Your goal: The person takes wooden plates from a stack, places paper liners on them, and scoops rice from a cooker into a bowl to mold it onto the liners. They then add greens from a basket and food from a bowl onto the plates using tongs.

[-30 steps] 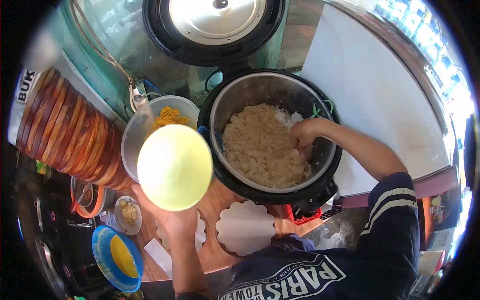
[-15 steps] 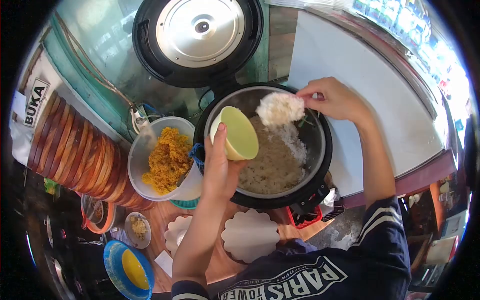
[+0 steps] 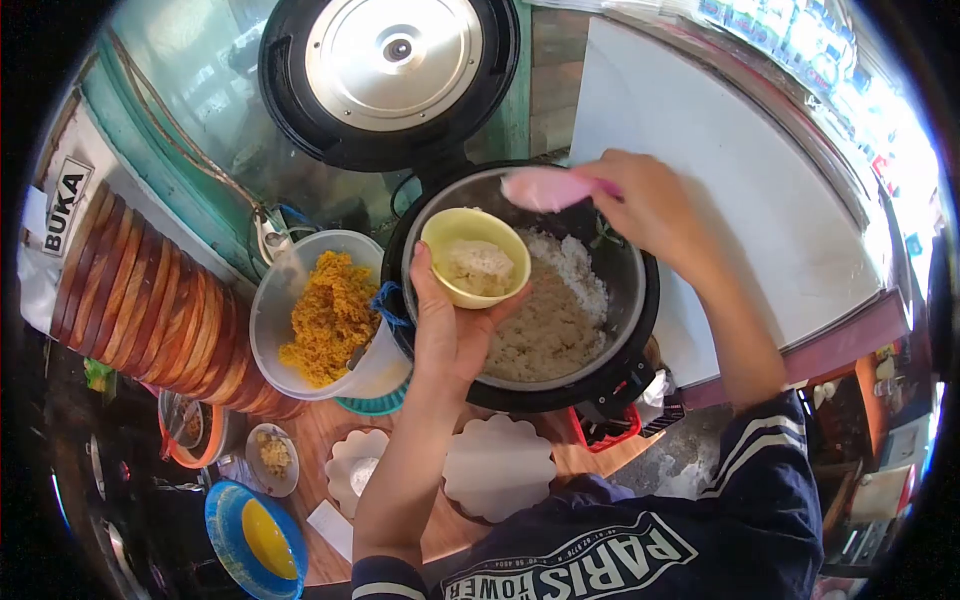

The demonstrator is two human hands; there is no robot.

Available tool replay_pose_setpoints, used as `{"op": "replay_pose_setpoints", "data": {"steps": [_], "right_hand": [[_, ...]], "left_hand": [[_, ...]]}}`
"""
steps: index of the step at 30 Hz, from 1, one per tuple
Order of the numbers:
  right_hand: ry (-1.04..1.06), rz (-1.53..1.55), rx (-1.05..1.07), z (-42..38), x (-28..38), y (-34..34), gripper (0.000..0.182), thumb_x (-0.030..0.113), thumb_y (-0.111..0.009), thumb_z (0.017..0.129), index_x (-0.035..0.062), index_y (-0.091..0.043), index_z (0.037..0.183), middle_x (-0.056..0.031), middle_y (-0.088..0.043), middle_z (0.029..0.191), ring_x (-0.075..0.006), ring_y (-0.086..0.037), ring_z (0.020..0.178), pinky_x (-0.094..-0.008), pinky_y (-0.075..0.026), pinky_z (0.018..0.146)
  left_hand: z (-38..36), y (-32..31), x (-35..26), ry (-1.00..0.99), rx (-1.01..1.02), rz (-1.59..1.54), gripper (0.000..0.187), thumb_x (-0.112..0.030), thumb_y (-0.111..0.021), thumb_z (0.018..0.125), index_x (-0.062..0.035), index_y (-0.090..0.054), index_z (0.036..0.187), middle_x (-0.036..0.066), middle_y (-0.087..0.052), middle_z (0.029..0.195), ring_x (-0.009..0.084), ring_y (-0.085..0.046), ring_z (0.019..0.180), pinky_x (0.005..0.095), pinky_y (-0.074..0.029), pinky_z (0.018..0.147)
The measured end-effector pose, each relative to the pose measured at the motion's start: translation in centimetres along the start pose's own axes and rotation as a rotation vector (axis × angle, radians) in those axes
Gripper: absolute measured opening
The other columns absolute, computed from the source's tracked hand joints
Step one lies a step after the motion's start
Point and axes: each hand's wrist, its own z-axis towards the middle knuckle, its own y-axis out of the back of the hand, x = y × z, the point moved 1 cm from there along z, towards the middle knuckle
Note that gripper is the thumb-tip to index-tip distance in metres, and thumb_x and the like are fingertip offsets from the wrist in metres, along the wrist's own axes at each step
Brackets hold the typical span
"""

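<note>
My left hand [image 3: 452, 335] is wrapped round a pale yellow-green bowl [image 3: 440, 232], held over the left part of the open rice cooker [image 3: 640, 335]. A lump of white rice [image 3: 478, 265] sits in the bowl. Above the pot's far rim, my right hand [image 3: 645, 200] grips a pink rice paddle [image 3: 550, 188], its blade pointing left and slightly blurred. White rice [image 3: 548, 335] covers the bottom of the cooker's metal pot. A bit of green leaf [image 3: 604, 232] shows at the pot's inner right side.
Left of the cooker stands a clear tub [image 3: 268, 330] of yellow rice [image 3: 335, 320]. Stacked wooden plates [image 3: 150, 310] lean farther left. Scalloped white paper sheets [image 3: 500, 468] lie on the near table. A blue basin [image 3: 225, 545] holds yellow liquid. The cooker's lid [image 3: 395, 65] stands raised behind.
The rice that was on the paddle is now in the bowl. The bowl has tipped more upright, and the paddle is bare of its heap, turned flat above the pot.
</note>
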Motion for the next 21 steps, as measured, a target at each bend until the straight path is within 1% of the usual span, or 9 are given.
{"op": "replay_pose_setpoints", "data": {"steps": [2, 4, 5, 7, 10, 11, 15, 17, 21], "right_hand": [[-0.102, -0.349, 0.513, -0.5, -2.5, -3.8, 0.022, 0.007, -0.066, 0.067, 0.0065, -0.069, 0.088, -0.0137, -0.064, 0.086, -0.0308, -0.063, 0.077, -0.0438, -0.049, 0.065], [0.046, -0.604, 0.675, -1.5, -4.8, -8.7, 0.022, 0.012, -0.07, 0.063, 0.0045, -0.069, 0.084, -0.0149, -0.065, 0.09, -0.0322, -0.064, 0.082, -0.0458, -0.05, 0.068], [0.045, -0.603, 0.68, -1.6, -5.0, -9.9, 0.022, 0.012, -0.07, 0.063, 0.0045, -0.069, 0.084, -0.0149, -0.065, 0.09, -0.0322, -0.064, 0.082, -0.0458, -0.05, 0.068], [0.132, -0.691, 0.984, -2.1, -5.3, -12.0, 0.022, 0.016, -0.071, 0.066, 0.0042, -0.069, 0.084, -0.0148, -0.065, 0.091, -0.0326, -0.064, 0.082, -0.0474, -0.05, 0.071], [0.261, -0.706, 1.239, -3.4, -6.0, -13.9, 0.02, 0.021, -0.069, 0.072, 0.0062, -0.07, 0.086, -0.0139, -0.065, 0.095, -0.0312, -0.064, 0.084, -0.0461, -0.05, 0.071], [0.342, -0.647, 1.228, -3.7, -6.4, -14.3, 0.028, 0.026, -0.071, 0.062, 0.0018, -0.069, 0.076, -0.0186, -0.065, 0.088, -0.033, -0.065, 0.081, -0.0485, -0.052, 0.069], [0.353, -0.663, 1.304, -4.4, -6.0, -15.8, 0.028, 0.026, -0.072, 0.065, 0.0005, -0.069, 0.077, -0.019, -0.065, 0.085, -0.0324, -0.064, 0.079, -0.0452, -0.052, 0.067], [0.267, -0.597, 1.531, -4.8, -5.7, -16.0, 0.027, 0.025, -0.071, 0.068, -0.0006, -0.068, 0.076, -0.017, -0.065, 0.082, -0.0312, -0.063, 0.077, -0.0421, -0.049, 0.065], [0.261, -0.565, 1.648, -4.5, -5.8, -16.2, 0.024, 0.022, -0.068, 0.071, -0.0016, -0.068, 0.076, -0.0156, -0.066, 0.08, -0.0296, -0.063, 0.076, -0.0408, -0.047, 0.063]], "left_hand": [[-0.6, -0.3, -0.6, -0.019, -0.004, -0.004, 0.062, -0.059, -0.04, 0.088, -0.0108, -0.039, 0.127, 0.01, -0.048, 0.123, 0.0264, -0.051, 0.111, 0.0484, -0.048, 0.09], [-1.0, -0.5, -1.2, -0.041, -0.011, -0.006, 0.062, -0.058, -0.041, 0.088, -0.0105, -0.039, 0.127, 0.011, -0.048, 0.123, 0.0264, -0.052, 0.111, 0.0486, -0.048, 0.089], [-1.2, -0.5, -1.4, -0.063, 0.001, 0.001, 0.061, -0.058, -0.041, 0.088, -0.0102, -0.039, 0.127, 0.011, -0.048, 0.123, 0.0266, -0.052, 0.111, 0.0491, -0.048, 0.09], [-1.6, -0.4, -1.8, -0.081, 0.007, 0.005, 0.061, -0.057, -0.042, 0.088, -0.0099, -0.039, 0.127, 0.011, -0.048, 0.123, 0.0268, -0.051, 0.111, 0.0495, -0.048, 0.09], [-2.0, -0.2, -2.3, -0.061, -0.016, 0.023, 0.06, -0.057, -0.034, 0.09, -0.0114, -0.037, 0.129, 0.012, -0.046, 0.126, 0.0285, -0.048, 0.116, 0.0495, -0.046, 0.093], [-2.2, -0.1, -2.3, -0.063, -0.024, 0.019, 0.061, -0.057, -0.034, 0.09, -0.0113, -0.038, 0.129, 0.012, -0.046, 0.126, 0.0286, -0.048, 0.116, 0.0495, -0.046, 0.093], [-2.6, 0.3, -2.9, -0.07, -0.047, 0.033, 0.061, -0.058, -0.035, 0.089, -0.0114, -0.039, 0.129, 0.012, -0.046, 0.126, 0.0288, -0.049, 0.116, 0.0495, -0.046, 0.092], [-3.2, 0.2, -3.3, -0.082, -0.043, 0.042, 0.061, -0.058, -0.036, 0.089, -0.0115, -0.039, 0.129, 0.012, -0.046, 0.126, 0.0287, -0.049, 0.115, 0.0494, -0.046, 0.092], [-3.8, 0.3, -3.9, -0.113, -0.049, 0.052, 0.062, -0.056, -0.043, 0.087, -0.0085, -0.039, 0.127, 0.013, -0.047, 0.124, 0.0282, -0.05, 0.113, 0.0512, -0.046, 0.091]]}}
